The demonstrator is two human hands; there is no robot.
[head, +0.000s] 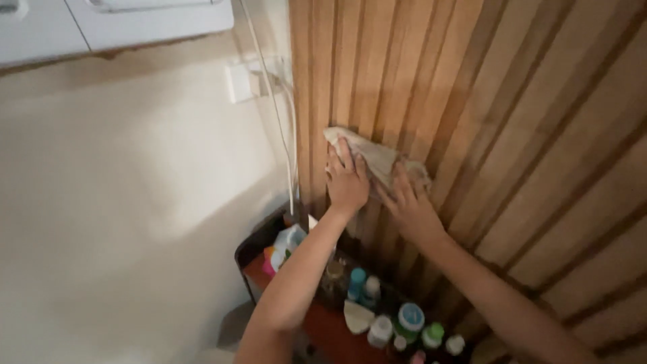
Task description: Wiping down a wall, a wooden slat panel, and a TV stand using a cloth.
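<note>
A crumpled beige cloth (pixel 377 156) lies pressed against a wall of vertical wooden slats (pixel 512 121). My left hand (pixel 346 180) is flat on the cloth's left end, fingers pointing up. My right hand (pixel 410 209) presses the cloth's right part, fingers spread over it. Both arms reach up from the bottom of the view. Part of the cloth is hidden under my hands.
Below the hands stands a dark cart with a red shelf (pixel 323 323) holding several bottles and jars (pixel 408 320). A white cable (pixel 283 114) runs down from a wall socket (pixel 246 79) beside the slats. Cream wall at left, white cabinets (pixel 114 23) above.
</note>
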